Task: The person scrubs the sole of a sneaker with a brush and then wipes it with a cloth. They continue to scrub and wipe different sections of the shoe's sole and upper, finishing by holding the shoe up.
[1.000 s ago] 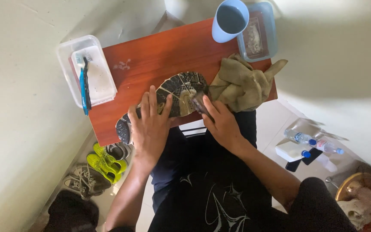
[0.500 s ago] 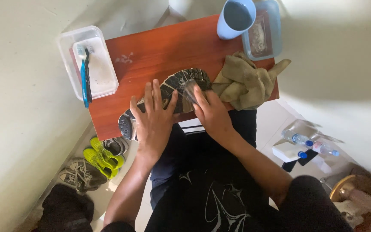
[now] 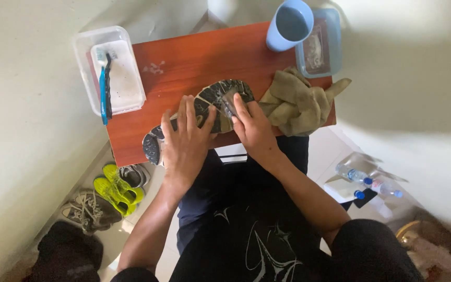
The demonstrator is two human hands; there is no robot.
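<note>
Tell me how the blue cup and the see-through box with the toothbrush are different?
The cup is round, blue and tall; the box is flat, clear and rectangular. The cup stands at the table's far right; the box sits at its left edge, holding a toothbrush. Both are open-topped.

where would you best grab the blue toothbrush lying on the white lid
Take the toothbrush by its long blue handle, near the middle, coming straight down from above. It lies flat on the white lid with the bristle head at the far end, next to a dark brush, so pinch it from its open left side.
</note>
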